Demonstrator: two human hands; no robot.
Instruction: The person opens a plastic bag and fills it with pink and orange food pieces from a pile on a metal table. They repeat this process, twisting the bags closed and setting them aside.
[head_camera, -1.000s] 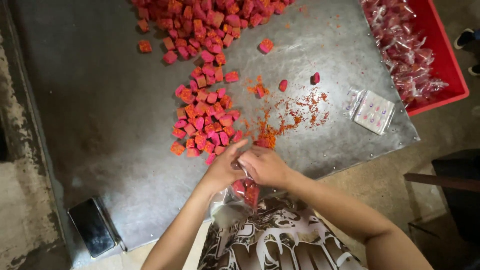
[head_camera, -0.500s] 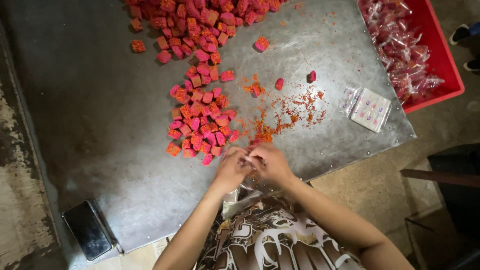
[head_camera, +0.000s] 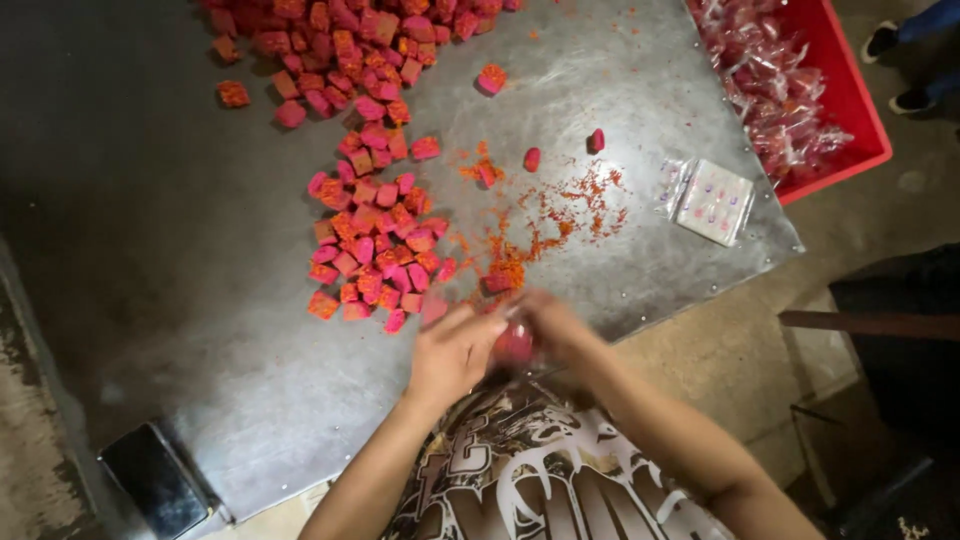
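Hands: left hand, right hand fingers pinch blurred pink piece | crumbly pink-orange cubes | scuffed metal table

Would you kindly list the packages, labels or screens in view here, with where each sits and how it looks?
Clear packets: heaped in the red crate, top right; shiny film over red contents.
Flat packet: on the metal table, right edge, below the crate; pale rectangle in clear wrap with small dots.
Dark device: table's lower left corner; black rectangle, screen unlit.
Pink piece: between both hands; blurred, any wrap unclear.
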